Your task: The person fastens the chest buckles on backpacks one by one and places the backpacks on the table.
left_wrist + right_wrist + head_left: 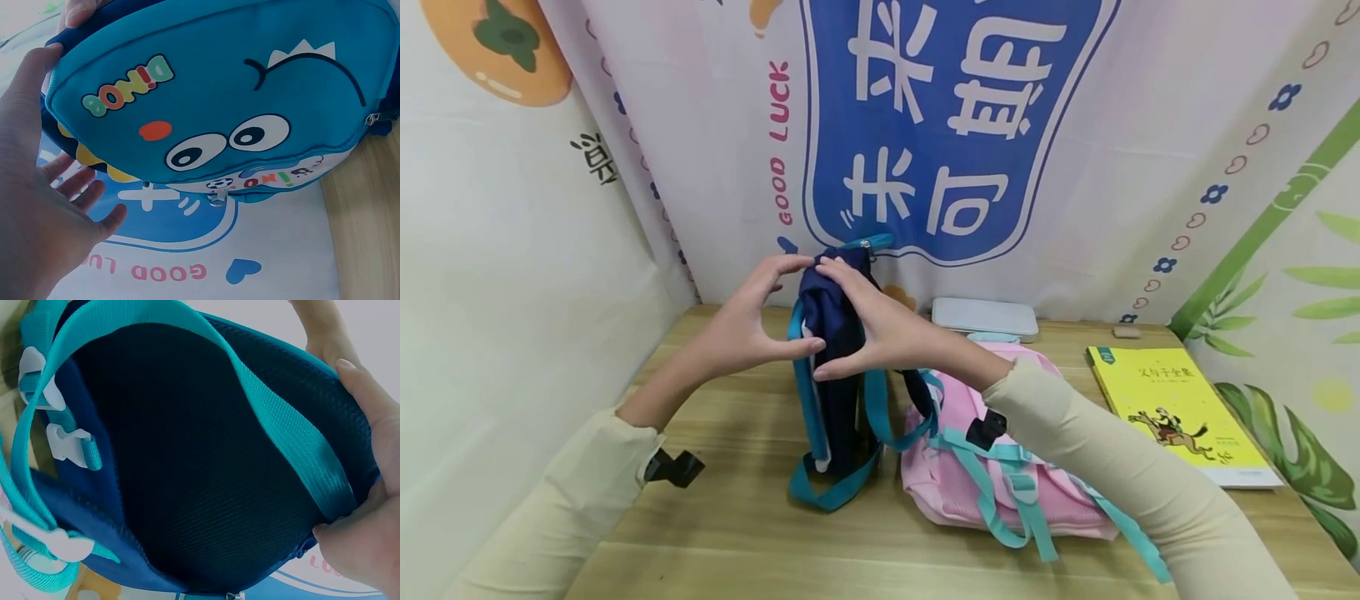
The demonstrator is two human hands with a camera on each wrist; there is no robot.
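Observation:
A navy and teal child's backpack with a cartoon dinosaur face stands upright on the wooden table, its side toward me. My left hand is at its upper left; in the left wrist view the thumb touches the bag's edge and the other fingers are loosely spread beside the yellow spikes. On the other side is my right hand, thumb and fingers resting spread against the bag's top. Its dark back panel and a teal strap face the right wrist camera.
A pink backpack with mint straps lies to the right, partly under my right forearm. Behind it is a white flat case. A yellow book lies at the far right, near a small brownish block. Printed cloth hangs behind the table.

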